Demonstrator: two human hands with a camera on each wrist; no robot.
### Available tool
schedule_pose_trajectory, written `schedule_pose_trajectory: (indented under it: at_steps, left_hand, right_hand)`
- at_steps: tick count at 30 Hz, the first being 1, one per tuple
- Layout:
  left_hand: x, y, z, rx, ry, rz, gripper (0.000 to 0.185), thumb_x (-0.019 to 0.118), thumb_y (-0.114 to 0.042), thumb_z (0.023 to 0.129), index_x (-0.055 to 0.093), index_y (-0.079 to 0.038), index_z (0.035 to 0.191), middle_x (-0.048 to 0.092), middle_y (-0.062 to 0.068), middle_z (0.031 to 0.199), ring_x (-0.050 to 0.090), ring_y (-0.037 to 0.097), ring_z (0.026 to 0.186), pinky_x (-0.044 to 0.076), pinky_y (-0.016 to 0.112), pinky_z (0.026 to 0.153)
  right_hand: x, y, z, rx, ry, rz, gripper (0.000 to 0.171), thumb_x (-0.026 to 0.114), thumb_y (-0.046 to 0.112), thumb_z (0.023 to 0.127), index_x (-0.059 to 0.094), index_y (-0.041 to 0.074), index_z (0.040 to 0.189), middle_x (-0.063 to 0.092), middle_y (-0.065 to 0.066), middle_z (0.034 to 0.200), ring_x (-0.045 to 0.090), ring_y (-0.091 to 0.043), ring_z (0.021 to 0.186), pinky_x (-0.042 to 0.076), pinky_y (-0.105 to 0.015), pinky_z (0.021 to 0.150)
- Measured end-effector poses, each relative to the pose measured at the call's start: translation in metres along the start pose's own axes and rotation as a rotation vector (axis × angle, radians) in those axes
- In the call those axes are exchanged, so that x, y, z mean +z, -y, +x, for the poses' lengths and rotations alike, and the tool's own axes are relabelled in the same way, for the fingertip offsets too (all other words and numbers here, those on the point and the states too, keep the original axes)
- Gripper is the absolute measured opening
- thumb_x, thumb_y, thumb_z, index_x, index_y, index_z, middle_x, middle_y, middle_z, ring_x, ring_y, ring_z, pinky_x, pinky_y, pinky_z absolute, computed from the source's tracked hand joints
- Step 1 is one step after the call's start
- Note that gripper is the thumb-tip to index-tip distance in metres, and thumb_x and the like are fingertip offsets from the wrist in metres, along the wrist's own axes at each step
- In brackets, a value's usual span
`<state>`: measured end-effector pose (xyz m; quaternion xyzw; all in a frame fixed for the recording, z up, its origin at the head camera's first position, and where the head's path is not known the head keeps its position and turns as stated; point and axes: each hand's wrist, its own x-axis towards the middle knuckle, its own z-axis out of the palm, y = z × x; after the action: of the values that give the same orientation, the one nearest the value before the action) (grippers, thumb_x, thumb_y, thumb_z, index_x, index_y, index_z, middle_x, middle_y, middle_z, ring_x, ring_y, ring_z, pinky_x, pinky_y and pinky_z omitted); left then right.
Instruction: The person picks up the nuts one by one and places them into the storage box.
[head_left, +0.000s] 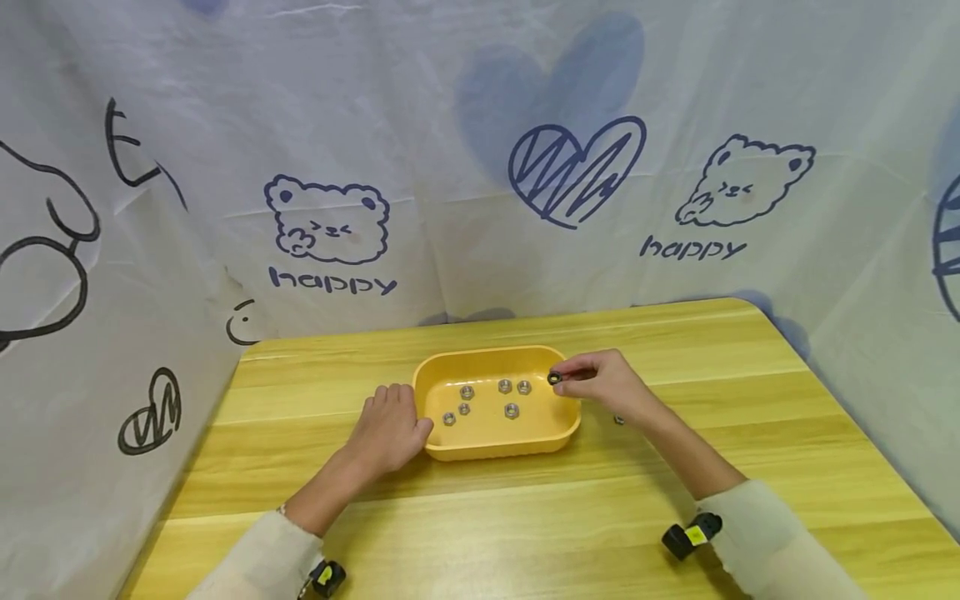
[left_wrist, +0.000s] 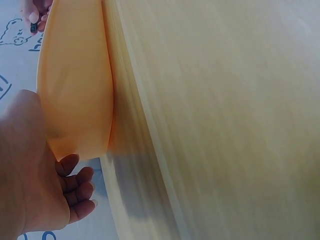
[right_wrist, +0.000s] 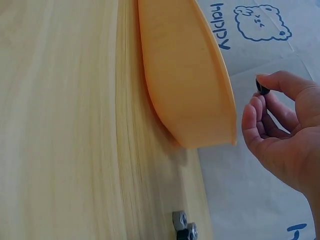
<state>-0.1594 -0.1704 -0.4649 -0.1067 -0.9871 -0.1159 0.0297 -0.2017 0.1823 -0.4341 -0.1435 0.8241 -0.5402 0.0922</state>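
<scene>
A yellow plastic tray [head_left: 450,371] sits on the wooden table and holds several silver nuts [head_left: 512,410]. My right hand [head_left: 600,382] hovers over the tray's right rim and pinches a dark nut [head_left: 554,378] between thumb and fingertips; the right wrist view shows the same dark nut [right_wrist: 261,86] beside the tray [right_wrist: 185,80]. My left hand [head_left: 390,425] rests against the tray's left wall with relaxed fingers, holding nothing. In the left wrist view, the left hand [left_wrist: 35,190] lies next to the tray [left_wrist: 75,90].
Two loose nuts [right_wrist: 184,226] lie on the table [head_left: 525,517] just right of the tray, seen as a small nut [head_left: 619,420] behind my right wrist. A printed white cloth [head_left: 480,167] walls the table at the back and both sides.
</scene>
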Motion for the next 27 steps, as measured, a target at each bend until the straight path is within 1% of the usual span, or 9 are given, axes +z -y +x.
schedule_pose_trajectory:
  at_steps: [5,8,11,14,17,20,23,27]
  left_hand:
    - [0.000,0.001,0.000,0.001,0.000,0.005,0.027,0.051,-0.028,0.094,0.051,-0.001,0.097,0.046,0.010,0.089,0.039,0.028,0.085,0.031,0.037,0.076]
    - [0.000,0.000,0.001,0.001,0.004,0.013,0.028,0.051,-0.029,0.094,0.051,-0.001,0.098,0.046,0.011,0.089,0.040,0.028,0.085,0.032,0.037,0.076]
    - [0.000,0.000,0.001,-0.002,0.007,0.019,0.029,0.051,-0.029,0.094,0.051,-0.001,0.098,0.047,0.011,0.090,0.040,0.028,0.085,0.032,0.037,0.076]
    - [-0.001,0.000,0.002,0.000,0.010,0.019,0.029,0.051,-0.029,0.094,0.051,0.000,0.099,0.047,0.011,0.090,0.039,0.028,0.085,0.032,0.037,0.076]
    - [-0.001,0.000,0.002,0.003,0.010,0.020,0.029,0.051,-0.028,0.094,0.051,0.000,0.098,0.046,0.011,0.089,0.039,0.028,0.085,0.032,0.037,0.076]
    - [-0.001,0.000,0.002,0.006,0.008,0.022,0.029,0.051,-0.029,0.094,0.050,0.000,0.098,0.046,0.011,0.089,0.039,0.029,0.085,0.032,0.037,0.076]
    - [0.000,-0.001,0.001,0.006,0.009,0.027,0.029,0.051,-0.029,0.094,0.051,0.000,0.098,0.046,0.011,0.089,0.039,0.028,0.085,0.032,0.038,0.076]
    - [0.000,-0.001,0.001,0.002,0.009,0.027,0.029,0.051,-0.029,0.094,0.051,0.000,0.098,0.046,0.011,0.089,0.039,0.028,0.085,0.032,0.038,0.076]
  right_hand:
    - [0.006,0.002,0.005,-0.019,0.035,0.013,0.037,0.079,0.014,0.089,0.072,-0.004,0.121,0.075,-0.019,0.114,0.070,-0.012,0.092,0.060,-0.024,0.082]
    - [0.010,0.004,0.009,-0.033,0.052,-0.007,0.036,0.079,0.014,0.089,0.073,-0.004,0.120,0.076,-0.019,0.112,0.070,-0.013,0.091,0.061,-0.031,0.084]
    - [0.015,0.006,0.013,-0.050,0.065,-0.055,0.036,0.079,0.017,0.089,0.074,-0.001,0.120,0.077,-0.017,0.111,0.071,-0.014,0.091,0.061,-0.037,0.085]
    - [0.021,0.008,0.018,-0.054,0.075,-0.085,0.036,0.080,0.019,0.090,0.075,0.001,0.120,0.077,-0.015,0.112,0.071,-0.015,0.093,0.060,-0.040,0.087]
    - [0.027,0.011,0.022,-0.046,0.077,-0.088,0.035,0.080,0.020,0.089,0.076,0.003,0.120,0.077,-0.014,0.113,0.072,-0.016,0.094,0.060,-0.043,0.089]
    - [0.032,0.014,0.025,-0.038,0.088,-0.072,0.034,0.079,0.018,0.090,0.075,0.003,0.120,0.077,-0.014,0.113,0.071,-0.017,0.095,0.058,-0.049,0.093]
    - [0.038,0.015,0.029,-0.054,0.102,-0.084,0.033,0.078,0.016,0.090,0.075,0.002,0.120,0.077,-0.014,0.112,0.071,-0.015,0.094,0.059,-0.044,0.091]
    - [0.046,0.015,0.035,-0.069,0.114,-0.111,0.031,0.078,0.014,0.090,0.075,0.001,0.118,0.078,-0.013,0.107,0.070,-0.013,0.090,0.058,-0.030,0.082]
